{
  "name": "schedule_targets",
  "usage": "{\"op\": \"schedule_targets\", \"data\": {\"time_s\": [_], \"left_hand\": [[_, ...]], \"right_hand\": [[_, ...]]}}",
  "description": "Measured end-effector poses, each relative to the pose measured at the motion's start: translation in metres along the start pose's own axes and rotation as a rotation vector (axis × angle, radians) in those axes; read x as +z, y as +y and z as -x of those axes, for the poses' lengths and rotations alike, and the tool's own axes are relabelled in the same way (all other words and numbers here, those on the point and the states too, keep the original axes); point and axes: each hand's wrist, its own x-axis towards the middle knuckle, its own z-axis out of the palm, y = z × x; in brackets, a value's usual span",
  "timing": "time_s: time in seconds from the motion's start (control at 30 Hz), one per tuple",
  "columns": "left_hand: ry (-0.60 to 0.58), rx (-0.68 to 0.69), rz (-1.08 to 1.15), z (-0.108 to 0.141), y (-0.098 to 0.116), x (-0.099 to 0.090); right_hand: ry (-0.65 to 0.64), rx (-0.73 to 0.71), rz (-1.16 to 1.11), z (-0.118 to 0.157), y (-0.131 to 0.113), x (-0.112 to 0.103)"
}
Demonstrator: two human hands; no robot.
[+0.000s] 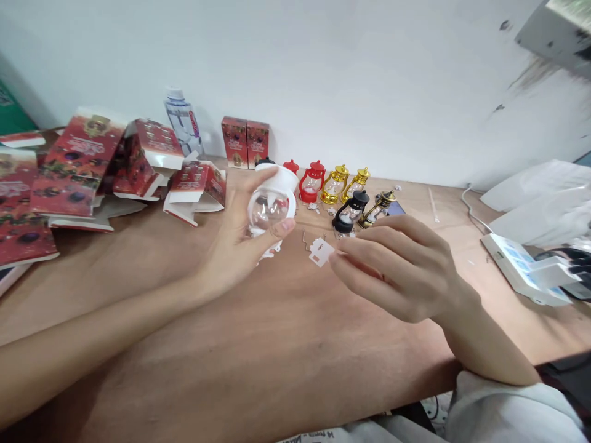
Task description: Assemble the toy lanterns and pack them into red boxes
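Observation:
A white lantern (271, 206) with a clear round globe is gripped in my left hand (235, 237), thumb across its front. My right hand (401, 271) is raised over the table to the right, and its fingertips pinch a small white card (321, 252) with a bent metal wire beside it. Behind the hands stand a red lantern (313, 183), two gold lanterns (335, 184), a black lantern (351, 212) and a bronze-coloured lantern (376, 210). Another red top and a black top show partly behind the white lantern.
Opened red boxes (76, 163) pile up on the left of the wooden table (258, 369). A water bottle (183, 123) and two upright red boxes (245, 143) stand by the wall. At the right lie a power strip (517, 261) and white bags (545, 197).

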Motion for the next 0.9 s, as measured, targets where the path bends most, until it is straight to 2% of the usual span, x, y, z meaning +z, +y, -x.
{"op": "schedule_targets", "data": {"time_s": [0.03,0.13,0.27,0.47,0.9], "left_hand": [[0.008,0.041,-0.053,-0.001,0.006,-0.004],[-0.065,0.063,-0.124,-0.001,0.016,-0.008],[-0.178,0.03,-0.12,-0.001,0.017,-0.007],[-0.31,0.064,-0.092,0.003,0.018,-0.004],[-0.309,0.09,-0.024,0.007,0.011,0.0]], "right_hand": [[-0.023,0.006,0.003,0.0,0.0,0.0],[-0.068,-0.004,-0.009,-0.001,-0.001,0.001],[-0.078,-0.002,-0.023,-0.003,-0.002,0.002],[-0.094,-0.028,0.011,-0.005,-0.003,0.004],[-0.083,-0.046,-0.01,-0.002,-0.008,0.004]]}}
